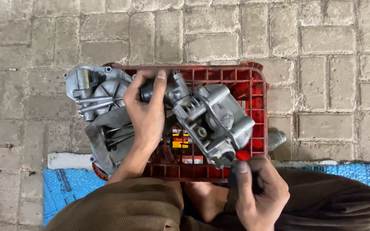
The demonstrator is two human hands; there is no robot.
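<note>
Head view, looking straight down: a seated person works on a grey cast-metal engine assembly [213,117] held over a red plastic crate [253,81] at the centre of the frame. The left hand [146,113], its grip wrapped tight around the assembly's dark upper neck, steadies the part. The right hand [258,190], at lower right, pinches a small dark tool or fitting [233,176] against the assembly's lower end; what it is cannot be told. Judging by the bare housings, the stripping-down looks well under way, with the assembly itself yet to be opened. Inside the crate, beneath the part, lies a small yellow-and-red labelled item [180,141]. Resting on the crate's left edge are a grey engine cover [93,87] and long bolts [95,102]. A metal cylinder [277,139] lies on the paving stones [330,51] at right, near a blue mat [65,184].
</note>
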